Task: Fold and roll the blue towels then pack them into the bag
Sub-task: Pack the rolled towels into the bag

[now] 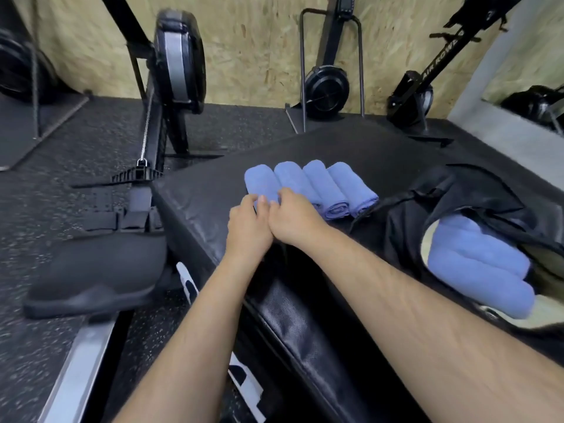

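Several rolled blue towels (323,187) lie side by side on a black padded box (305,300). My left hand (248,227) and my right hand (293,219) sit together at the near end of the leftmost rolled towel (259,181), fingers curled onto it. To the right an open black bag (433,206) rests on the box, with more rolled blue towels (479,264) stacked inside it.
A rowing machine with a black seat (97,273) and a steel rail (76,370) runs along the left of the box. More rowers (326,87) stand upright against the wooden wall. The floor is black speckled rubber.
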